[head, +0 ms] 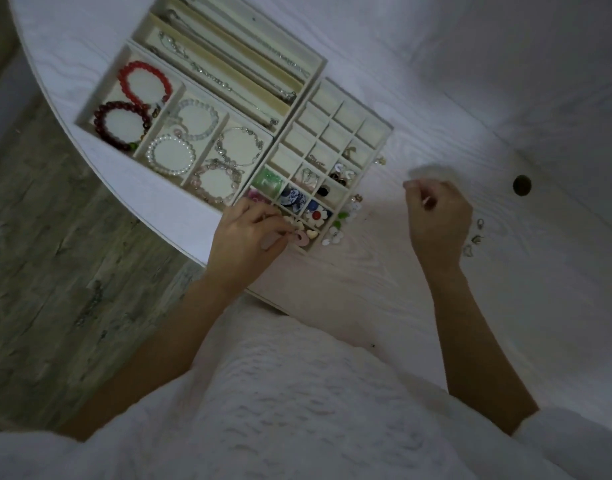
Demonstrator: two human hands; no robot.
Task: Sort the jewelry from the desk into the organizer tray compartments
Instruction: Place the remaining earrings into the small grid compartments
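A cream organizer tray [373, 147] lies on the white desk, with bead bracelets [143, 81] in its left compartments, chains [228, 74] in the long slots and earrings in a grid of small cells. My left hand [245, 233] rests at the tray's near corner and pinches a pink earring [299, 238] over the nearest cell. My right hand [436, 220] hovers over the desk to the right of the tray, fingers curled; whether it holds something I cannot tell. Loose white flower earrings [334, 237] lie beside the tray. Small silver pieces [475, 233] lie right of my right hand.
The desk's curved edge [131, 188] runs along the left, with wood floor [55, 254] beyond it. A round cable hole [521, 185] sits in the desk to the far right. A tiny earring [380, 161] lies by the tray's right wall. White clothing [297, 410] fills the foreground.
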